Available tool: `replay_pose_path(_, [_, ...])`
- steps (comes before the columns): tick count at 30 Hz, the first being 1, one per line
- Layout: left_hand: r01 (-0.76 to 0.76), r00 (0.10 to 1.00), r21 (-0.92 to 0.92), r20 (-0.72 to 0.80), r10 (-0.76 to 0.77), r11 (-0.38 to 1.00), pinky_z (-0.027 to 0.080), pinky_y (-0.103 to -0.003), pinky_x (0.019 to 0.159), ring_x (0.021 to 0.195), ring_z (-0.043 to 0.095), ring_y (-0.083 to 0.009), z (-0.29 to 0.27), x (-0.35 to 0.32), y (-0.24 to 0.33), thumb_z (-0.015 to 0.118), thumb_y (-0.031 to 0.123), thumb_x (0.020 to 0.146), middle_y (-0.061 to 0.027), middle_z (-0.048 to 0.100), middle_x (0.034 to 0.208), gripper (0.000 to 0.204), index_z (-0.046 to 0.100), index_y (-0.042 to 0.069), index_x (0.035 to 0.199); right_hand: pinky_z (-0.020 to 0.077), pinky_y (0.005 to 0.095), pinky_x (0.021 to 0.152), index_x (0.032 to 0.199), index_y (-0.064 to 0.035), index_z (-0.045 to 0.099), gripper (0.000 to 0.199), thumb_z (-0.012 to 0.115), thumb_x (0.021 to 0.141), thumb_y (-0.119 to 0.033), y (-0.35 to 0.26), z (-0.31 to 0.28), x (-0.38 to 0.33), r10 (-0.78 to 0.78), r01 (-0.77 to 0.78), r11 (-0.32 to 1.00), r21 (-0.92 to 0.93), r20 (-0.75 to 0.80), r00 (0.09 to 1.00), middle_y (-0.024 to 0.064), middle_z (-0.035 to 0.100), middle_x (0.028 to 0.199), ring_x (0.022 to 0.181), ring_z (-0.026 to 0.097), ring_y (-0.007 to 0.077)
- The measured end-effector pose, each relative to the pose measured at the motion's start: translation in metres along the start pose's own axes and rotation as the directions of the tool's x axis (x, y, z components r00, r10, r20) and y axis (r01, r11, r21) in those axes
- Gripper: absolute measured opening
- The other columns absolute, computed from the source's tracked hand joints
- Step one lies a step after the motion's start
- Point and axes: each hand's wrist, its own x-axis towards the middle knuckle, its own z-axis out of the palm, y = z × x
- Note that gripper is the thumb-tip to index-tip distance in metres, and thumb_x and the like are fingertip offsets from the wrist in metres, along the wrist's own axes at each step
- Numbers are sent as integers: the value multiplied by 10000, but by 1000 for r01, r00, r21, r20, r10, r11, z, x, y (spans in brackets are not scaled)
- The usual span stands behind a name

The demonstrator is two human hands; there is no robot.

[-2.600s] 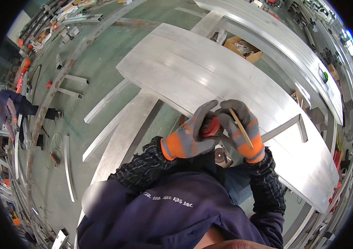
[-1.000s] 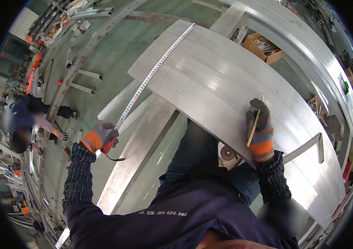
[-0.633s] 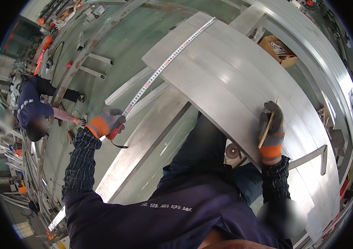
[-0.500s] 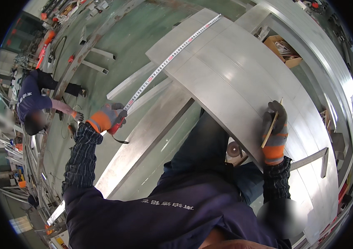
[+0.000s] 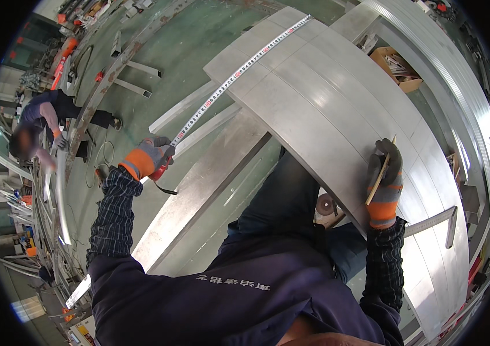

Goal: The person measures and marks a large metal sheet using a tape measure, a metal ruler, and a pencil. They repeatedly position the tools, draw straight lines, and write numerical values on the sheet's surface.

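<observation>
- Left hand (image 5: 146, 157): fingers gripped a red tape measure (image 5: 164, 168) beyond the metal panel (image 5: 325, 132)'s edge.
- Its numbered strip (image 5: 238, 74) crossed over green floor (image 5: 181, 63), then the panel.
- Jacket (image 5: 216, 305) bore pale lettering (image 5: 232, 282).
- Right hand (image 5: 392, 181): fingers gripped a pencil (image 5: 374, 188) above the panel.

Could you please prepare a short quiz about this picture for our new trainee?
1. True or false: the grey-and-orange gloved left hand holds the red-cased tape measure.
2. Which lies on the flat silver metal panels? (a) a claw hammer (b) an L-shaped metal square (c) a paint roller
3. Fill in: the grey-and-orange gloved right hand holds a thin yellow ____.

Key: 1 true; 2 b; 3 pencil.
</observation>
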Motion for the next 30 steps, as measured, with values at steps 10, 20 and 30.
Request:
replay_pose_path(10, [58,993,-152,-95,-73,987,555,-310,687,703,661,-141,5,3,-12,631,221,992,-59,732,825,240,726,25,1093,559,359,993,1392,-54,558,365,644,1040,-9,0,-1,0,2,-2,1000,4,17,1000,149,707,1249,1142,694,253])
replay_pose_path(20, [-57,995,163,-78,70,985,548,-333,671,685,682,-168,-4,-1,9,593,228,1012,-86,744,807,239,725,33,1052,559,346,968,1410,-55,546,362,602,1057,5,3,-3,-6,100,-101,987,125,12,995,148,700,1257,1140,695,251])
replay_pose_path(30, [-83,923,-462,298,243,883,656,-404,736,820,761,-274,60,4,65,662,99,994,-140,696,981,144,664,-11,1087,570,445,855,1250,-40,643,313,734,952,-69,-12,-26,7,112,-111,994,20,-78,991,171,722,1103,996,701,394])
